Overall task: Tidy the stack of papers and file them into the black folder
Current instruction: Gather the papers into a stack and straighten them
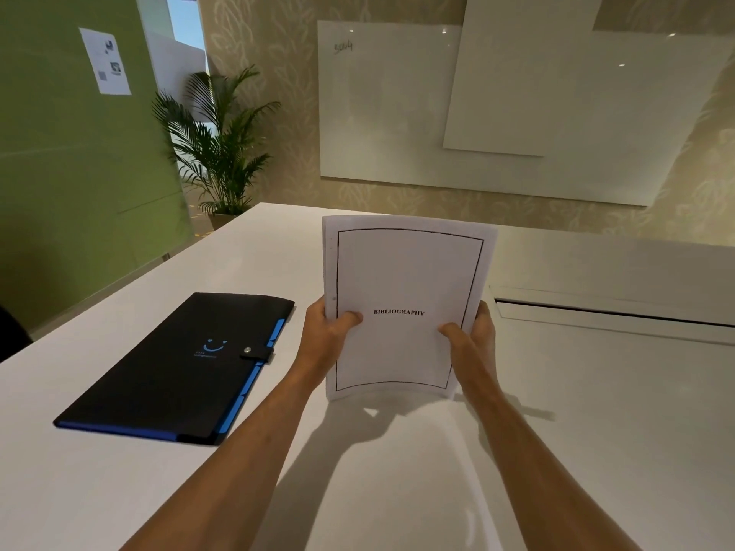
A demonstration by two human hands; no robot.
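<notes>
I hold a stack of white papers (pixel 405 272) upright, its bottom edge on or just above the white table (pixel 576 431). The front sheet has a black border and the word BIBLIOGRAPHY. My left hand (pixel 324 332) grips the stack's left edge, thumb on the front. My right hand (pixel 473 332) grips the right edge the same way. The sheets' top edges look slightly uneven. The black folder (pixel 175 371) lies flat and closed on the table to the left of my left arm, with a snap strap, a blue smiley logo and blue tabs along its right side.
A long cable slot (pixel 612 312) runs across the table to the right of the papers. A potted palm (pixel 222 153) stands beyond the table's far left corner. Whiteboards (pixel 397 113) hang on the wall behind.
</notes>
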